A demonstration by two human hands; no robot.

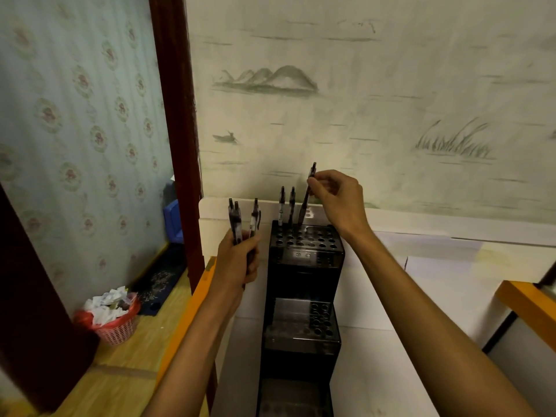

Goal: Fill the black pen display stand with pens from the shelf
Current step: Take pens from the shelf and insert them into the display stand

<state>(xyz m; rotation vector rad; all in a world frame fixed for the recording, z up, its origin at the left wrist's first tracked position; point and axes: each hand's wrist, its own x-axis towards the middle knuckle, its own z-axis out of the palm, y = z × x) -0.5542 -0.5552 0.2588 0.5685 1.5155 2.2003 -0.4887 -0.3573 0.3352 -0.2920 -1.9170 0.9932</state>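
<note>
Item: black pen stand [305, 257], tiered, upright on a white worktop [391, 341] against the painted wall; all places below are given from this stand. Top tier: grid of round holes, mostly vacant; two pens [286, 206] stand upright in the back row, left of centre. Third pen [307, 195]: pinched near its upper end by the right hand [337, 197], finger and thumb closed on the barrel, tilted with its cap leaning right, tip at or just inside a back-row hole next to the two seated pens. Reserve: a bundle of spare pens [242, 224], gripped upright in the left hand [237, 263], fingers wrapped round them, just left of the stand. Lower tier [304, 323]: more holes, none visibly filled. Handling note: the tilted pen likely needs straightening to vertical before it is pushed down, so the tip does not catch the hole rim; continuing along the back row keeps seated pens from blocking later reaches. Progress judged early.
</note>
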